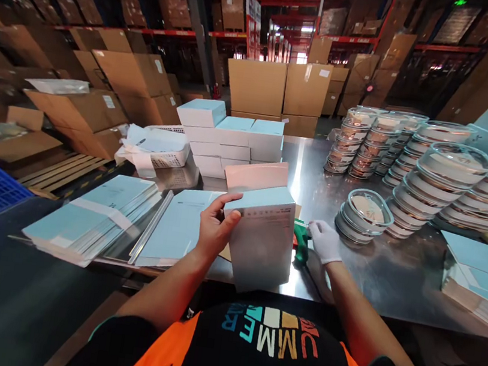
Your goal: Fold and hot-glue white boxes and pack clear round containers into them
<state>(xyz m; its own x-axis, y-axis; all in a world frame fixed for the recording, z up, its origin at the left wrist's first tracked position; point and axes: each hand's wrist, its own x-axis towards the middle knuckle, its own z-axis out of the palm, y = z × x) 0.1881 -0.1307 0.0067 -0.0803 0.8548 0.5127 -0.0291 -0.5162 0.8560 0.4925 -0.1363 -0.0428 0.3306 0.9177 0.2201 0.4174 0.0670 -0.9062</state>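
Metal table [375,280], box [263,240] in left grip [216,227], right grip [325,242] by green tool [301,247]

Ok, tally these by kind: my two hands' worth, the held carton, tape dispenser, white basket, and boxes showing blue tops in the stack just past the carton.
Hands (bare left hand, gloved right hand): 2
Held carton: 1
Green tape dispenser: 1
White perforated basket: 1
Stacked boxes showing blue tops: 3
Total: 8

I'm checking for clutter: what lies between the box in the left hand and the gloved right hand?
In the head view, a green tool is between the box and the gloved right hand; whether that hand grips it is unclear.
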